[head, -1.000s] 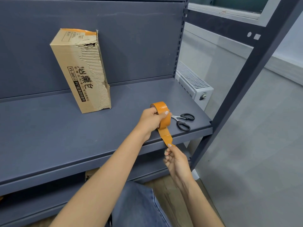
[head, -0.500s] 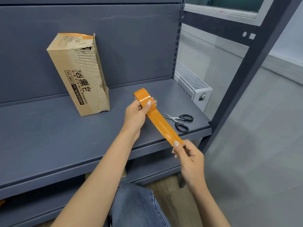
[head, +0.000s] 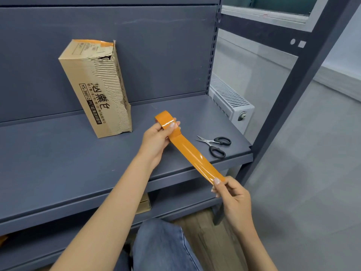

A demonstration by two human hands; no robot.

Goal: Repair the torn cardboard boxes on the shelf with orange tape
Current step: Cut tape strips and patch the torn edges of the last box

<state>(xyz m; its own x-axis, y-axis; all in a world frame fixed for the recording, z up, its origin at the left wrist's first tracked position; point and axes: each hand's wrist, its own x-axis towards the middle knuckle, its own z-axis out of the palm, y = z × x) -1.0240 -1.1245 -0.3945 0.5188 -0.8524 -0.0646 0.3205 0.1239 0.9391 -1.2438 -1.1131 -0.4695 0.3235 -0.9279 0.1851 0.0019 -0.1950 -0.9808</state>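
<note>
Clearly a strip is being drawn: the left hand (head: 156, 137) grips the orange tape roll (head: 165, 120), the right hand (head: 232, 194) pinches the strip's free end (head: 216, 176). Next (likely) cutting with the scissors (head: 215, 144), well apart from the torn cardboard box (head: 95, 89) on the shelf (head: 58, 163).

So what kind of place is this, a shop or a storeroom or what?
Probably a storeroom or shop stockroom: dark metal shelving with a slotted upright, a torn cardboard box on it, and a wall radiator beside it.
</note>
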